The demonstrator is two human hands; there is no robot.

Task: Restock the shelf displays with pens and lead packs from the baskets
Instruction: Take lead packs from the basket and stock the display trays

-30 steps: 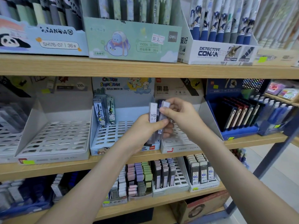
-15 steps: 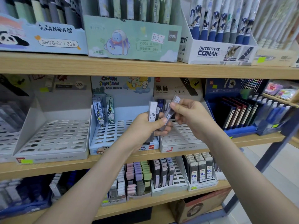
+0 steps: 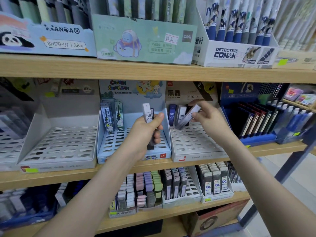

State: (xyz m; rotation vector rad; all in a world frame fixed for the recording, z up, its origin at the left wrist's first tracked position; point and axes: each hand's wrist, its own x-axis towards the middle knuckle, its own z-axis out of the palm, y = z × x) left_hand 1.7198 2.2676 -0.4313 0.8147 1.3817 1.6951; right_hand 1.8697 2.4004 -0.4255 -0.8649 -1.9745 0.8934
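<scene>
left hand (image 3: 145, 132) grips spare packs (image 3: 147, 113) | right hand (image 3: 208, 117) pinches one pack (image 3: 188, 117), tilted over tray (image 3: 196, 147) | risk: you topple standing packs (image 3: 171, 115)

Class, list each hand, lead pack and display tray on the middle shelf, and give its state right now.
Left hand, grips a bundle of lead packs upright.
Right hand, pinches a single lead pack.
Single lead pack, tilted, over the beige tray.
Beige tray, two packs standing at its back.
Blue tray, few packs standing at back left.
</scene>
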